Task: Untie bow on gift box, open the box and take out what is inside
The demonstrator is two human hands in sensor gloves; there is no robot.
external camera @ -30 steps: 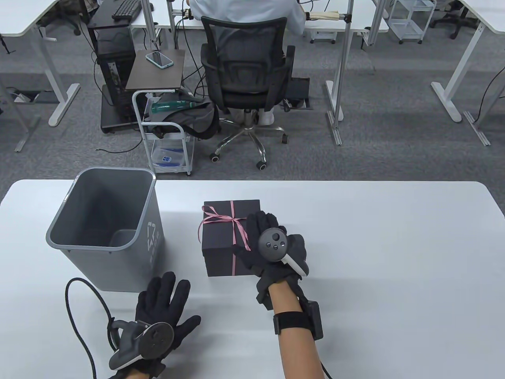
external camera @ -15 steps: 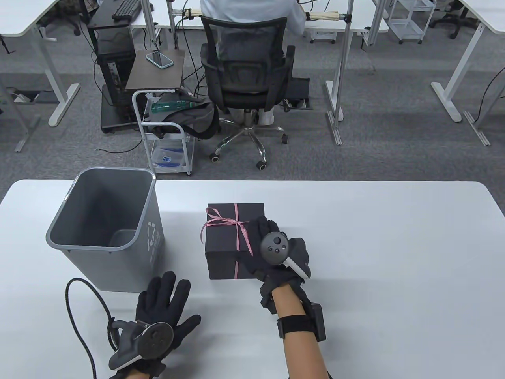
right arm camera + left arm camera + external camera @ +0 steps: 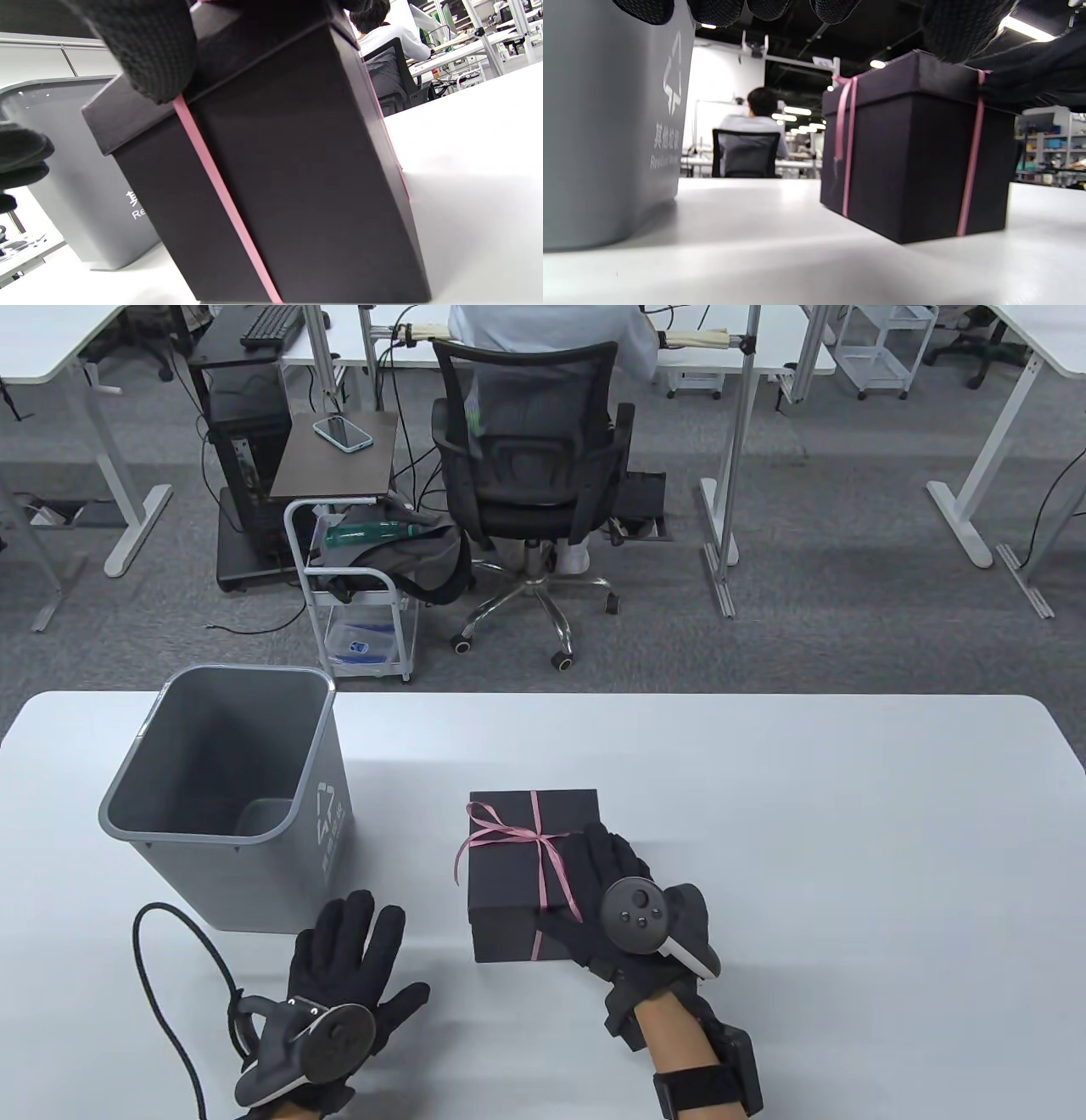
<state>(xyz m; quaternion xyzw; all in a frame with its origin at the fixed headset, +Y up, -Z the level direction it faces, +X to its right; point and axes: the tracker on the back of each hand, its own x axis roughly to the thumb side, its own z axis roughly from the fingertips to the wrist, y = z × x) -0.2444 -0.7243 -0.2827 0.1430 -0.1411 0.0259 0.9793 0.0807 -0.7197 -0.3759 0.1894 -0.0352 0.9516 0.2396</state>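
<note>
Table view: your right hand (image 3: 624, 899) grips the box (image 3: 509, 891) by its lid corner, steadying it for untying. Your left hand (image 3: 344, 976) lies flat, fingers spread, holding nothing. Bow (image 3: 509, 836) not yet undone.

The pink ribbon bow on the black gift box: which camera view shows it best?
The table view: the pink ribbon bow lies in full sight on the black gift box, still tied. The left wrist view shows only ribbon bands down the box sides; the right wrist view shows one band below a gloved finger.
</note>
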